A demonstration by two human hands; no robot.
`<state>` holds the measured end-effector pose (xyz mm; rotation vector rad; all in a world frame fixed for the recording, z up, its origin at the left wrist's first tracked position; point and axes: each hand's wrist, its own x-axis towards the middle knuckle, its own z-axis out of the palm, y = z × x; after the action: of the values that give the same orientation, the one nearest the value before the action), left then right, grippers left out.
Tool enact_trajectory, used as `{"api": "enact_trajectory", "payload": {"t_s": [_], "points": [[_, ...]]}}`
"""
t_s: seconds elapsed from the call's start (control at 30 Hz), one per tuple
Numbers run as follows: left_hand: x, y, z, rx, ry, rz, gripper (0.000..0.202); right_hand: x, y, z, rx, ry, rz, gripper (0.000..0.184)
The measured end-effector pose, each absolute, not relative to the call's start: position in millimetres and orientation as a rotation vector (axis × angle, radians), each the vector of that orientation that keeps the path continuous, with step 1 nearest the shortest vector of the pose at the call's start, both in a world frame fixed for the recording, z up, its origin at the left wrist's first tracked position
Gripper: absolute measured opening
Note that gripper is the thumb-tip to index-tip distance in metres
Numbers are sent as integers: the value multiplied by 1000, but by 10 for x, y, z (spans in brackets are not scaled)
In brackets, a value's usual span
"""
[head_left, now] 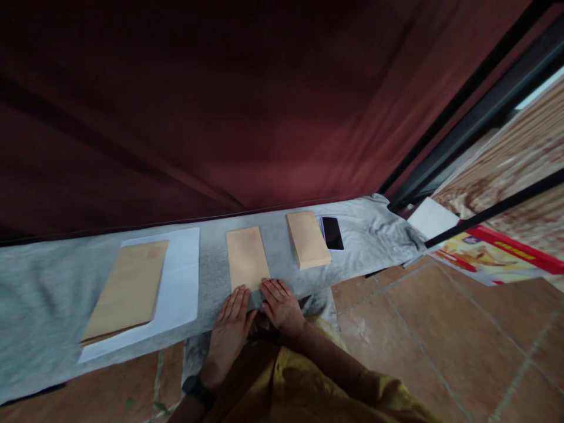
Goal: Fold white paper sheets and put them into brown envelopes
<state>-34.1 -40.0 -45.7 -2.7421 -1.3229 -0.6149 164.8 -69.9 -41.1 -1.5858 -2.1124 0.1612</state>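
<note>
My left hand (229, 329) lies flat on the grey cloth (53, 294), fingers stretched out, its tips at the near edge of a small brown envelope (247, 257). My right hand (279, 305) rests beside it, fingers flat and together, touching the same near edge. Neither hand holds anything. To the right lies a stack of small brown envelopes (307, 239). On the left, a large brown envelope (127, 289) sits on white paper sheets (178, 282).
A black phone (332, 232) lies next to the envelope stack. A dark red curtain (220, 106) hangs behind the cloth. The floor is brown tile (440, 341). White paper (432, 218) and a red-yellow printed sheet (489, 258) lie at right.
</note>
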Motion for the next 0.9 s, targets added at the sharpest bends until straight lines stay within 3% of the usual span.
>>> {"api": "enact_trajectory", "payload": {"t_s": [0.4, 0.6, 0.9], "points": [[-178, -400, -421, -2794, -1343, -585, 53, 1576, -691, -294, -1642, -2005, 226, 45], [-105, -355, -343, -2745, -1325, -559, 49, 1554, -446, -291, -1901, -1719, 142, 34], [-53, -350, -213, -2699, -1336, -594, 51, 1579, -90, -210, -2067, -1454, 448, 13]]}}
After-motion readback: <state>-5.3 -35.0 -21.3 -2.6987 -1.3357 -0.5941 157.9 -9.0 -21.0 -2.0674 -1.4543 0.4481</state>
